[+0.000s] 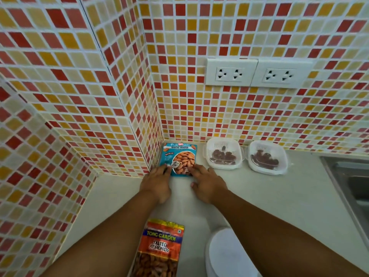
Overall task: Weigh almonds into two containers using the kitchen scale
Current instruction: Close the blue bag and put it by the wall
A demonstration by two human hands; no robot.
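From overhead, the blue almond pouch (178, 159) stood propped in the tiled corner of the table (279, 196), probably parked out of the way. The left hand (157, 181) and right hand (207, 181) touched its lower edge with loosely spread fingers, gripping nothing. Two containers (223, 154) already holding almonds sat beside it; the white scale (225, 254) waited nearer.

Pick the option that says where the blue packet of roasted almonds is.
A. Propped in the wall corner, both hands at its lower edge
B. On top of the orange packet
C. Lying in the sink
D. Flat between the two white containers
A: the blue packet stands in the tiled corner, with the left hand and right hand touching its bottom edge.
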